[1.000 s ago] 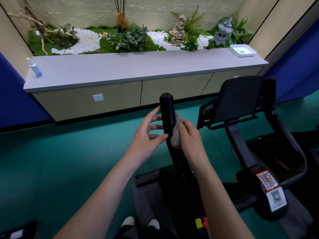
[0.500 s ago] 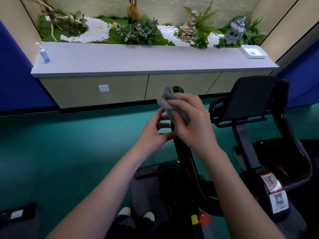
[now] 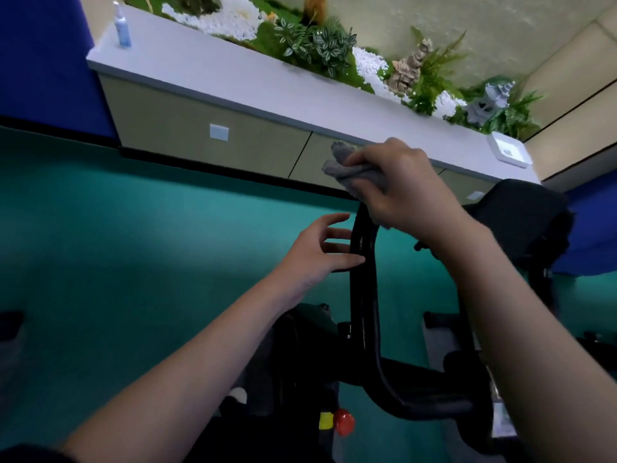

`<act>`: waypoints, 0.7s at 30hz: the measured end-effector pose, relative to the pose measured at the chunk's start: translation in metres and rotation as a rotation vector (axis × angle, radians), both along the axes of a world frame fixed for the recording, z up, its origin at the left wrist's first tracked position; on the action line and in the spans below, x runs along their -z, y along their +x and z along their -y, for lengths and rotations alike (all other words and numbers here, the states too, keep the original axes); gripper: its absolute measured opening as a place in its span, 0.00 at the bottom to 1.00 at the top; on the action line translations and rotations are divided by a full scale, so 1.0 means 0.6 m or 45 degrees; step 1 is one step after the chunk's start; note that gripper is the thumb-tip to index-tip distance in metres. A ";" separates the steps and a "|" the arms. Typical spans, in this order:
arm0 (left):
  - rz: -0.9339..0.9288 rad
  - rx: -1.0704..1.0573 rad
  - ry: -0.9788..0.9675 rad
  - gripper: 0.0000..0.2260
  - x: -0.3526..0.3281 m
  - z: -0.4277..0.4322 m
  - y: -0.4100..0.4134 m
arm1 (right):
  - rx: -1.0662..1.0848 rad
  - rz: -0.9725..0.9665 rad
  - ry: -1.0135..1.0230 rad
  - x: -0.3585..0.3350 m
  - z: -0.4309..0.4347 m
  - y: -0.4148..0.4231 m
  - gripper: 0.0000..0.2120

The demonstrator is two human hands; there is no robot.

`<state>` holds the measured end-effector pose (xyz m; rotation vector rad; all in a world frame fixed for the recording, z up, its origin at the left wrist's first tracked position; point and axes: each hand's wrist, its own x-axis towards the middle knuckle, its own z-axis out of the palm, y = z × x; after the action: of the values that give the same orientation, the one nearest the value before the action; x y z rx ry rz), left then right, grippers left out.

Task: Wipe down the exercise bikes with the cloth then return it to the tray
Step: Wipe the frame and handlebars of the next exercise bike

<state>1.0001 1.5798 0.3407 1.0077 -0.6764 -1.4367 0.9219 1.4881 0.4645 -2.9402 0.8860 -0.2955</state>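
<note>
Blue spray bottle [image 3: 122, 26] stands at the left end of the grey counter [image 3: 233, 71]. Behind the counter: leafy plants [image 3: 314, 45], white pebbles [image 3: 220, 15], stone lantern [image 3: 489, 101]. Floor [image 3: 133, 228] is teal.

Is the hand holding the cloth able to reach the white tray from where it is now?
Probably not yet. The right hand grips the cloth over the bike handlebar, while the tray sits far off at the end of the counter, beyond another bike.
</note>
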 end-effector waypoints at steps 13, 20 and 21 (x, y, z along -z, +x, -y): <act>-0.131 -0.091 0.065 0.18 0.013 -0.027 -0.030 | -0.466 -0.679 0.055 0.023 -0.016 0.015 0.08; -0.152 -0.087 0.065 0.19 0.008 -0.030 -0.029 | -0.485 -0.403 -0.079 0.020 -0.011 -0.004 0.06; -0.155 -0.093 0.065 0.19 0.009 -0.031 -0.028 | -0.528 -0.415 -0.069 0.027 -0.021 -0.013 0.06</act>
<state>0.9830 1.5983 0.3353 0.9661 -0.5120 -1.4446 0.9140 1.5007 0.4480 -3.1741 0.2675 0.1895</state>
